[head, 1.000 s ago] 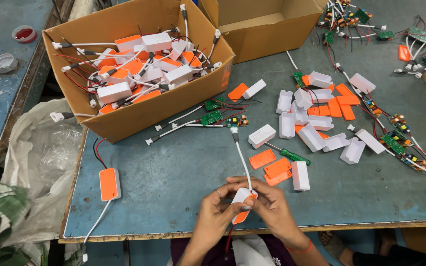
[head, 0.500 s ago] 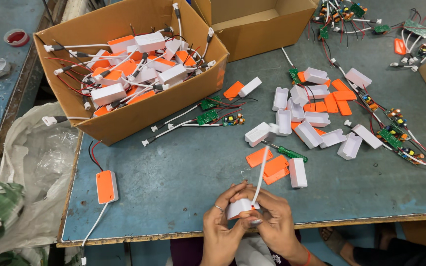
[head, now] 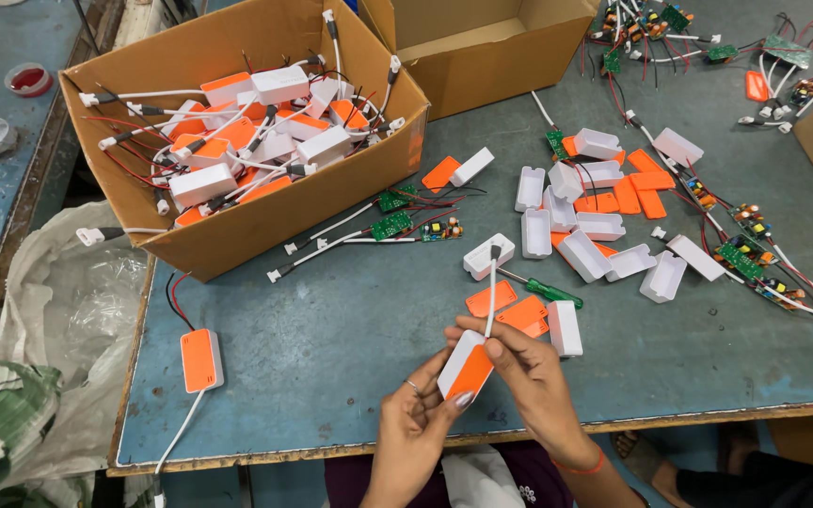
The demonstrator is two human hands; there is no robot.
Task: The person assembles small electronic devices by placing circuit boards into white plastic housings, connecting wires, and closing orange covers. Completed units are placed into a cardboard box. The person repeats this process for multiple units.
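Near the table's (head: 331, 376) front edge | I see both hands pinch one white-and-orange module (head: 468, 367) | left hand (head: 411, 423) closed under its lower end, right hand (head: 529, 372) closed on its upper side | long axis tilts up-right, white cable (head: 491, 292) rising away.

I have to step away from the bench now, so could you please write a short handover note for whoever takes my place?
Left hand and right hand together hold one closed white-and-orange plastic module, its white cable pointing up.
Done: many cabled modules fill the open cardboard box; another lies at the blue table's left edge.
Left: empty white plastic shells, orange lids and green circuit boards lie loose. Green-handled screwdriver is beside the lids.
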